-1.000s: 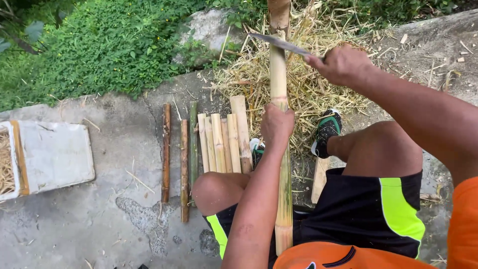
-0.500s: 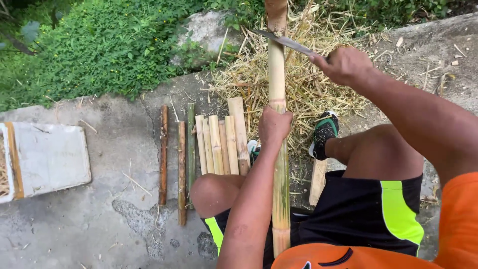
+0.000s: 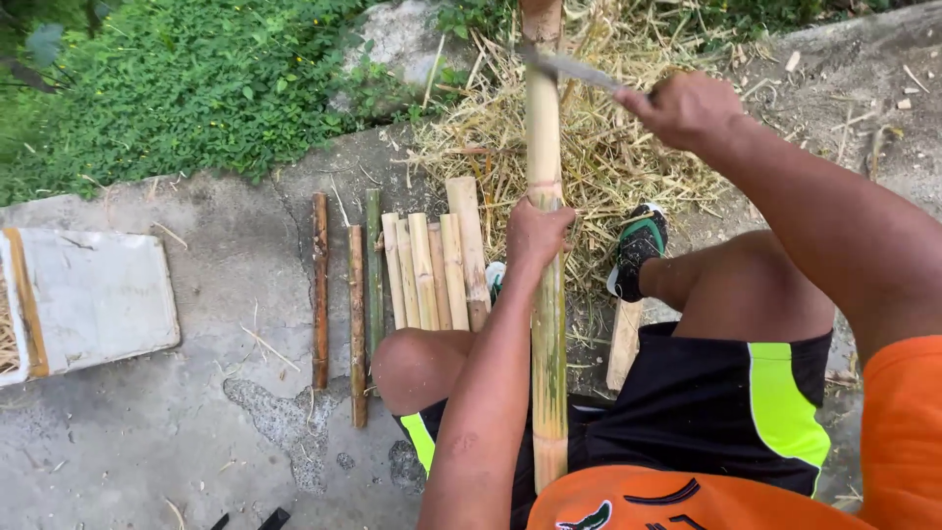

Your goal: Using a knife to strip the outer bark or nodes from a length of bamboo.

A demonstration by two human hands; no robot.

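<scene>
A long bamboo pole (image 3: 544,128) runs from my lap up to the top edge of the view. My left hand (image 3: 536,234) grips it around the middle, just below a node. My right hand (image 3: 684,106) holds a knife (image 3: 569,67) by its handle, with the blade laid across the pole near its upper end. Below the pole sit my bent knees and black shorts with green stripes.
Several split bamboo strips (image 3: 432,260) and thin sticks (image 3: 320,285) lie side by side on the concrete to the left. A heap of dry shavings (image 3: 608,157) lies under the pole. A flat grey slab (image 3: 88,294) sits at the far left, green plants behind.
The knife blade has stayed across the upper pole while my right hand shifted slightly. My left hand keeps its grip at the same node.
</scene>
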